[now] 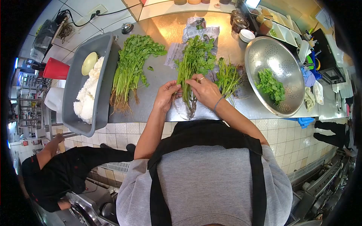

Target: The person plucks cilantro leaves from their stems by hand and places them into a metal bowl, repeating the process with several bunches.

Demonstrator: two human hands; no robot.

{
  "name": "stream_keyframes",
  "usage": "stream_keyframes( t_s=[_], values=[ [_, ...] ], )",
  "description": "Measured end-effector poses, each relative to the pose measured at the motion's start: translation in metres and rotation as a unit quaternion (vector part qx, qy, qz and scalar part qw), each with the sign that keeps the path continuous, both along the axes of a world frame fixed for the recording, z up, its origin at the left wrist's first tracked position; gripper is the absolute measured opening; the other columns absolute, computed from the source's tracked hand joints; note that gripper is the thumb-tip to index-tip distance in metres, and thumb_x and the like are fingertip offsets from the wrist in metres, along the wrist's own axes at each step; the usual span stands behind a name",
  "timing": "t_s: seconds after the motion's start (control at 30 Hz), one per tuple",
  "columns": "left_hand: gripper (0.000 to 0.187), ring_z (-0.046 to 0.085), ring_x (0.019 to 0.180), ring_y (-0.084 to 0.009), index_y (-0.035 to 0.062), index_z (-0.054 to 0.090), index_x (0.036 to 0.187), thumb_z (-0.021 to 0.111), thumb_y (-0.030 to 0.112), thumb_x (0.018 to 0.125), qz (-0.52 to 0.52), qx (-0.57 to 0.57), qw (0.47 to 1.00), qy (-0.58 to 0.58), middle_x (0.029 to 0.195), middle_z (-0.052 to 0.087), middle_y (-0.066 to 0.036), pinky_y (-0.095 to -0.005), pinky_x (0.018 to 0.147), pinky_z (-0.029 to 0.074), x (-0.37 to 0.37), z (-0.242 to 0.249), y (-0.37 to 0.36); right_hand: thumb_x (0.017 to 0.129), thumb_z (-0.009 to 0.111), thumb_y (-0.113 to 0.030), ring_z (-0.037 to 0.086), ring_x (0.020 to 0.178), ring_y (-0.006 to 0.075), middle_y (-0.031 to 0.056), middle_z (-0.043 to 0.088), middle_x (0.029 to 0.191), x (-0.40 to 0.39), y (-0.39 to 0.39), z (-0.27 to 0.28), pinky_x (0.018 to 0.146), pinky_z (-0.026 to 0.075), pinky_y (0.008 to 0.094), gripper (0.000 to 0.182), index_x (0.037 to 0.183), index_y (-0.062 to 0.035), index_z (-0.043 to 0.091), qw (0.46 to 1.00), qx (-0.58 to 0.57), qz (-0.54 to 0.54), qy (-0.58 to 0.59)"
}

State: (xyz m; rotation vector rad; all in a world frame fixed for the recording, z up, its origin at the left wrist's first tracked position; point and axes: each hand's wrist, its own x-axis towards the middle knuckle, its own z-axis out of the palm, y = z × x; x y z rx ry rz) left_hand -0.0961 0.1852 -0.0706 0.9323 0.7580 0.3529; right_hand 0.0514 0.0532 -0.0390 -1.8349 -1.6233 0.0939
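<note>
A bunch of leafy green herbs with long stems, looking like coriander (196, 56), lies in front of me on crumpled printed paper (174, 54). My left hand (168, 95) pinches stems at the left edge of this bunch. From the other side, my right hand (204, 90), with a ring and a wristband, has its fingers closed on the stems too; the fingertips are partly hidden. Darker stem ends hang toward the table's front edge. A larger rooted bunch (130, 67) lies to the left, and a smaller pile of stems (227, 79) sits right of my right hand.
A metal colander (295, 88) holding picked leaves (270, 86) stands at the right. On the left is a grey tub (97, 113) with white rice-like food and a yellow bowl (89, 63). Jars (240, 24) and small white dishes (247, 35) stand behind. Another person (68, 165) is at lower left.
</note>
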Motion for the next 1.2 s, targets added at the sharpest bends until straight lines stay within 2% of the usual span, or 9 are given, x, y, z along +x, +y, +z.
stream_keyframes(
  t_s=[0.17, 0.27, 0.47, 0.53, 0.63, 0.77, 0.9, 0.97, 1.2],
  values=[
    [0.019, 0.063, 0.077, -0.0150, 0.0020, 0.057, 0.106, 0.060, 0.010, 0.090, 0.004, -0.015, 1.000, -0.003, 0.086, 0.063, -0.006, -0.0284, 0.070, 0.053, 0.002, 0.006, 0.000, 0.077, 0.059, -0.006, 0.061, 0.092, 0.0311, 0.0121, 0.057, 0.110, 0.001, 0.008, -0.012, 0.076, 0.051, 0.0426, 0.026, 0.103, -0.0093, 0.064, 0.999, 0.008, 0.028, -0.037],
    [0.018, 0.060, 0.070, -0.0132, 0.0046, 0.057, 0.107, 0.057, 0.013, 0.092, 0.041, 0.003, 0.998, 0.039, 0.081, 0.062, -0.004, -0.0260, 0.063, 0.050, -0.001, 0.004, 0.005, 0.076, 0.059, -0.007, 0.059, 0.096, 0.0308, 0.0127, 0.056, 0.113, 0.007, 0.007, -0.025, 0.077, 0.050, 0.0427, 0.029, 0.104, -0.0111, 0.063, 0.995, -0.032, 0.031, -0.086],
    [0.019, 0.047, 0.058, -0.0070, 0.0062, 0.059, 0.107, 0.053, 0.018, 0.093, -0.032, 0.096, 0.989, 0.112, 0.070, 0.054, 0.002, -0.0233, 0.051, 0.038, -0.001, 0.015, 0.014, 0.074, 0.059, -0.004, 0.057, 0.101, 0.0287, 0.0116, 0.054, 0.120, 0.000, 0.004, -0.005, 0.084, 0.047, 0.0405, 0.041, 0.112, -0.0151, 0.063, 0.984, -0.071, 0.084, -0.143],
    [0.022, 0.045, 0.059, -0.0053, 0.0036, 0.062, 0.105, 0.055, 0.019, 0.092, -0.007, 0.263, 0.951, 0.160, 0.067, 0.052, 0.002, -0.0229, 0.052, 0.038, 0.000, 0.022, 0.021, 0.073, 0.057, -0.003, 0.055, 0.106, 0.0280, 0.0118, 0.054, 0.121, -0.002, 0.005, -0.010, 0.085, 0.044, 0.0405, 0.046, 0.117, -0.0175, 0.062, 0.978, -0.146, 0.055, -0.141],
    [0.023, 0.044, 0.059, -0.0047, 0.0019, 0.064, 0.103, 0.057, 0.020, 0.091, 0.043, 0.422, 0.887, 0.184, 0.065, 0.053, 0.002, -0.0220, 0.052, 0.037, -0.006, 0.028, 0.046, 0.074, 0.056, -0.003, 0.055, 0.105, 0.0278, 0.0120, 0.054, 0.121, -0.001, 0.002, -0.016, 0.084, 0.043, 0.0390, 0.047, 0.118, -0.0177, 0.062, 0.980, -0.128, 0.035, -0.146],
    [0.023, 0.045, 0.059, -0.0051, 0.0005, 0.064, 0.103, 0.058, 0.019, 0.090, 0.070, 0.428, 0.883, 0.178, 0.065, 0.053, 0.002, -0.0219, 0.053, 0.036, -0.016, 0.065, 0.067, 0.079, 0.054, -0.009, 0.055, 0.102, 0.0272, 0.0129, 0.056, 0.117, 0.000, -0.001, -0.018, 0.084, 0.041, 0.0382, 0.038, 0.115, -0.0148, 0.064, 0.979, -0.118, 0.028, -0.164],
    [0.022, 0.042, 0.055, -0.0043, -0.0007, 0.061, 0.102, 0.056, 0.017, 0.091, 0.098, 0.328, 0.932, 0.122, 0.066, 0.051, 0.003, -0.0198, 0.049, 0.033, -0.020, 0.096, 0.070, 0.078, 0.054, -0.010, 0.055, 0.102, 0.0269, 0.0128, 0.057, 0.116, 0.001, 0.001, -0.016, 0.083, 0.041, 0.0381, 0.037, 0.114, -0.0133, 0.064, 0.983, -0.095, 0.024, -0.155],
    [0.017, 0.037, 0.052, -0.0027, 0.0059, 0.059, 0.102, 0.057, 0.020, 0.092, 0.085, 0.246, 0.960, 0.102, 0.065, 0.049, 0.005, -0.0195, 0.046, 0.028, -0.022, 0.102, 0.068, 0.078, 0.055, -0.009, 0.056, 0.102, 0.0266, 0.0129, 0.057, 0.116, 0.000, 0.004, -0.009, 0.082, 0.041, 0.0384, 0.037, 0.113, -0.0129, 0.064, 0.984, -0.088, 0.026, -0.153],
    [0.020, 0.037, 0.049, -0.0046, 0.0021, 0.055, 0.108, 0.054, 0.016, 0.093, 0.042, 0.125, 0.991, -0.029, 0.065, 0.048, 0.002, -0.0188, 0.043, 0.028, -0.021, 0.119, 0.042, 0.083, 0.058, -0.007, 0.060, 0.095, 0.0282, 0.0098, 0.058, 0.119, 0.009, 0.037, 0.019, 0.080, 0.048, 0.0367, 0.029, 0.110, -0.0130, 0.066, 0.991, 0.040, 0.034, 0.126]
  ],
)
